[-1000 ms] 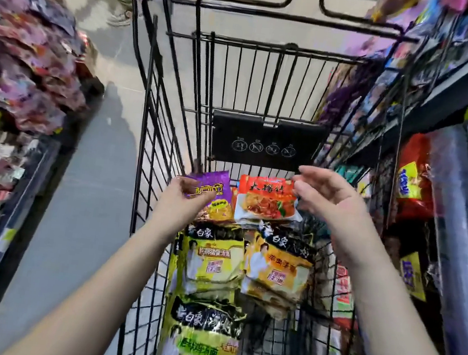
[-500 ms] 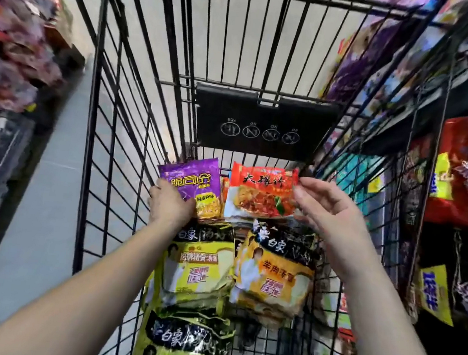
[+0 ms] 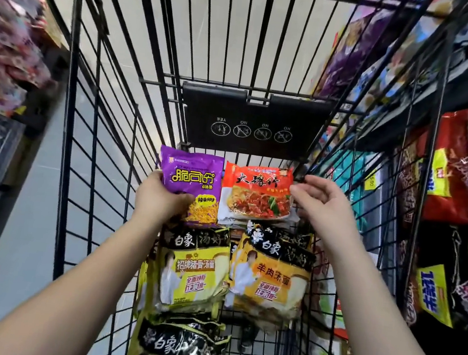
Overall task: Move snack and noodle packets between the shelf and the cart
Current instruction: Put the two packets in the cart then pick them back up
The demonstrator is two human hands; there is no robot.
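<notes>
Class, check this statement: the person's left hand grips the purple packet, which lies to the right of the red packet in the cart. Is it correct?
Not quite. The side is wrong. The head view shows the left hand gripping the purple packet, which lies to the left of the red packet in the cart.

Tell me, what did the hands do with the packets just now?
The left hand tipped the purple packet upright beside the red packet, still gripping it. The right hand stays at the red packet's edge. The yellow packets below haven't moved.
</notes>
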